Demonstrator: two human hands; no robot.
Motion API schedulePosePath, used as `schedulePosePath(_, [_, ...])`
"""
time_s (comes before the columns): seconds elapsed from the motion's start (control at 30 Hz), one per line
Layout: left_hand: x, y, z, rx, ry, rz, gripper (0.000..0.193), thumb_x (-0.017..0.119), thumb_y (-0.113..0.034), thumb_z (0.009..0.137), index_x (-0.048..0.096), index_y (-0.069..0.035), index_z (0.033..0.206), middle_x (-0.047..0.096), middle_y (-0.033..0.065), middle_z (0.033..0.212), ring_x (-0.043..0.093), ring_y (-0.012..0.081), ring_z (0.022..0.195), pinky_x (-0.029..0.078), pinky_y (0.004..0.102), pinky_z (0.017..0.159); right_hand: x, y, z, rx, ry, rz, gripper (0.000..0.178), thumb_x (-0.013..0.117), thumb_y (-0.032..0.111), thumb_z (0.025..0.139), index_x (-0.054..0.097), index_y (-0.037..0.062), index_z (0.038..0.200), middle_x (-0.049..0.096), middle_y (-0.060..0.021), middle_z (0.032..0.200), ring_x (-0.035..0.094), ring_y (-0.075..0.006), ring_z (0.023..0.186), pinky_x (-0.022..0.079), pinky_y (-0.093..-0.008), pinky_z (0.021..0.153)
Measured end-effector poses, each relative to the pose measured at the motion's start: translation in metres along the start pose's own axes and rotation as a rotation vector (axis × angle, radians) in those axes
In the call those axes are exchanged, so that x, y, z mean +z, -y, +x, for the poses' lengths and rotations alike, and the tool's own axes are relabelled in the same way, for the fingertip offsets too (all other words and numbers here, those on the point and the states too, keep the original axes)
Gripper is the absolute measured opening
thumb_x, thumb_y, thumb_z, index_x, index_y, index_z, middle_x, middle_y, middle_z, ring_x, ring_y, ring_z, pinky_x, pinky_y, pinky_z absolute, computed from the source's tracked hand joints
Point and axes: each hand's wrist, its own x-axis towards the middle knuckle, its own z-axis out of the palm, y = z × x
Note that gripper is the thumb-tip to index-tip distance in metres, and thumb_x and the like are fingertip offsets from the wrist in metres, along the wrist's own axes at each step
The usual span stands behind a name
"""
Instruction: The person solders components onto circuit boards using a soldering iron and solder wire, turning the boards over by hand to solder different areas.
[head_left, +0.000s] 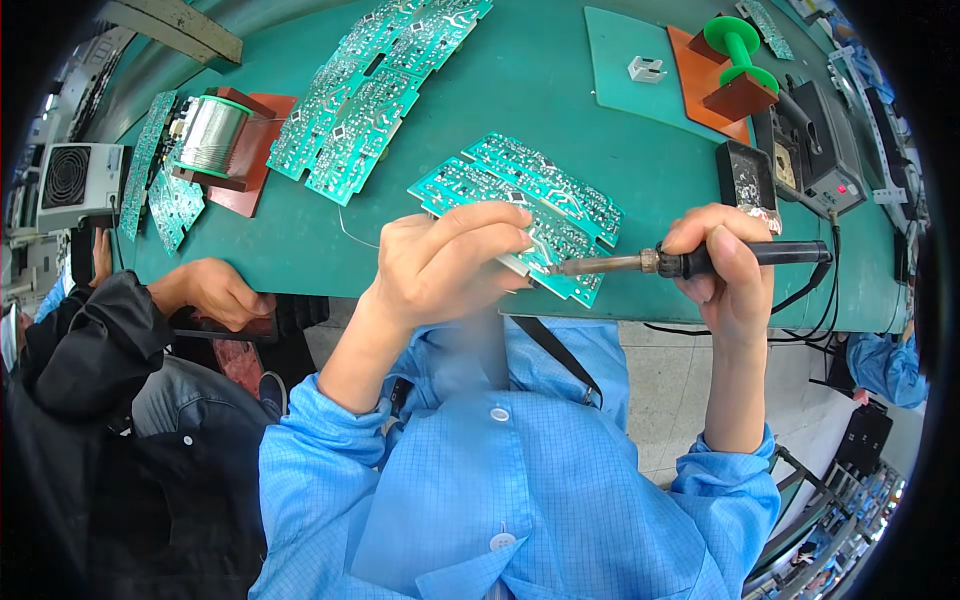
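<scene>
My left hand is closed on the near left edge of a green circuit board, its fingertips lying over the components. A thin solder wire runs in from the left and disappears behind this hand; whether the fingers also grip it is hidden. In my right hand is a soldering iron with a black handle, held roughly level. Its tip meets or hovers just over the board's near part, close to my left fingers; contact cannot be made out. A second strip of board lies along the far side.
Far left, a solder spool sits on a red-brown stand beside a large circuit panel. At right are a green reel, a white plastic part, a black tray and a soldering station. A co-worker's hand rests at the left table edge.
</scene>
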Motion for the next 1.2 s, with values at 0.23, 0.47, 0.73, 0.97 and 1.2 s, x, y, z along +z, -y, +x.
schedulePosePath(0.23, [0.002, -0.001, 0.001, 0.008, -0.015, 0.022, 0.029, 0.076, -0.018, 0.067, 0.060, -0.004, 0.087, 0.066, 0.0105, 0.087, 0.066, 0.0182, 0.069, 0.052, 0.0247, 0.055, -0.005, -0.001, -0.003, 0.013, -0.084, -0.021, 0.034, 0.048, 0.026, 0.088, 0.057, -0.0048, 0.078, 0.046, -0.0029, 0.054, 0.034, -0.0029, 0.041, 0.026, -0.0185, 0.037])
schedulePosePath(0.47, [0.002, -0.001, 0.000, 0.005, -0.009, 0.032, 0.029, 0.076, -0.017, 0.066, 0.060, -0.004, 0.086, 0.066, 0.0103, 0.086, 0.066, 0.0179, 0.069, 0.052, 0.0243, 0.054, -0.006, -0.004, -0.003, 0.021, -0.021, 0.061, 0.032, 0.050, 0.023, 0.085, 0.064, -0.0053, 0.083, 0.060, -0.0088, 0.065, 0.036, -0.0028, 0.043, 0.026, -0.0180, 0.038])
schedulePosePath(0.73, [0.001, 0.001, -0.002, 0.004, -0.004, 0.040, 0.029, 0.076, -0.019, 0.067, 0.060, -0.004, 0.086, 0.066, 0.0106, 0.085, 0.065, 0.0181, 0.067, 0.051, 0.0244, 0.053, -0.009, 0.001, 0.000, -0.088, 0.058, -0.113, 0.032, 0.052, 0.026, 0.083, 0.066, -0.0038, 0.080, 0.064, -0.0106, 0.071, 0.041, -0.0045, 0.044, 0.030, -0.0188, 0.039])
schedulePosePath(0.97, [0.002, 0.002, -0.001, 0.017, -0.008, 0.036, 0.030, 0.076, -0.020, 0.067, 0.060, -0.004, 0.086, 0.066, 0.0104, 0.084, 0.065, 0.0183, 0.067, 0.051, 0.0243, 0.053, -0.006, 0.003, 0.000, -0.007, 0.039, -0.034, 0.031, 0.052, 0.024, 0.084, 0.066, -0.0040, 0.081, 0.065, -0.0110, 0.072, 0.041, -0.0046, 0.044, 0.030, -0.0188, 0.039])
schedulePosePath(1.2, [0.002, 0.000, -0.001, 0.016, -0.010, 0.048, 0.029, 0.075, -0.021, 0.069, 0.060, -0.004, 0.085, 0.066, 0.0102, 0.084, 0.065, 0.0188, 0.068, 0.051, 0.0245, 0.054, -0.004, 0.002, -0.003, 0.034, -0.018, 0.007, 0.032, 0.052, 0.024, 0.084, 0.065, -0.0055, 0.081, 0.062, -0.0091, 0.067, 0.039, -0.0039, 0.043, 0.027, -0.0187, 0.038])
